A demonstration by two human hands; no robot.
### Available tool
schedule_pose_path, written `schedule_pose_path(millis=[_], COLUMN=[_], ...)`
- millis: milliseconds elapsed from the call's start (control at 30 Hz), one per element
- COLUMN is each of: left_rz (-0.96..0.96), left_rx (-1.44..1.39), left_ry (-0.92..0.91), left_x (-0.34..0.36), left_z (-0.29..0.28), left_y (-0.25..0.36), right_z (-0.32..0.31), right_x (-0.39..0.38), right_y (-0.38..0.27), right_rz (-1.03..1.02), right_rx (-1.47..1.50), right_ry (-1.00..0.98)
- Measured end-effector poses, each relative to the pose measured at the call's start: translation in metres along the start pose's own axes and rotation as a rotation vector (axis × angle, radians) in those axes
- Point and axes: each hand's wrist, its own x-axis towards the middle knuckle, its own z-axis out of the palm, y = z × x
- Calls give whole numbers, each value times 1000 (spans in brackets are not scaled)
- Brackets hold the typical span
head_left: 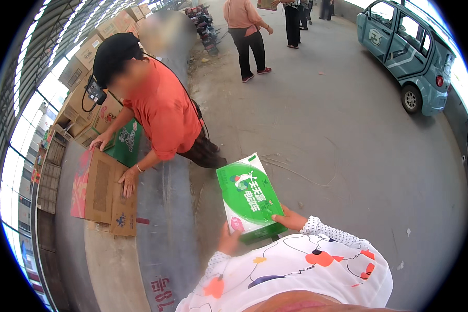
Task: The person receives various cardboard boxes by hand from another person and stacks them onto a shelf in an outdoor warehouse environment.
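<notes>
A green and white cardboard box (252, 195) with printed lettering and a cartoon figure is held in front of my body, tilted. My left hand (228, 240) grips its near left corner, with the fingers partly hidden behind the box. At the near right edge, my right hand (290, 218) holds it with the thumb on top and the other fingers underneath. Both of my forearms are in white dotted sleeves. Beneath the box hangs the hem of my white patterned clothing (296, 265).
To my left a person in an orange shirt (169, 112) rests both hands on a brown carton (101, 187). A green box (126, 143) and stacked cartons (88, 52) stand beyond. Other people stand farther ahead. A grey-blue small car (411, 57) is parked at the far right.
</notes>
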Motion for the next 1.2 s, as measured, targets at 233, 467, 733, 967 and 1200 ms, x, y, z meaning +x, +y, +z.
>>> schedule_pose_path(millis=[233,467,733,967,1200], left_rz=[242,722,956,1160,1432], left_rx=[121,194,239,345,-310], left_ry=[111,306,450,676,818], left_x=[-15,-7,17,7,6], left_z=[14,24,47,54,46], left_y=[-8,-48,-91,-79,-15], right_z=[-1,-7,-37,-49,-37], right_x=[-2,35,88,109,151], right_y=[23,99,151,142,71], right_rz=[-93,-352,-608,-818,-1422], right_rx=[-57,-67,-95,-62,-361], right_ry=[-14,-70,-177,-377,-509])
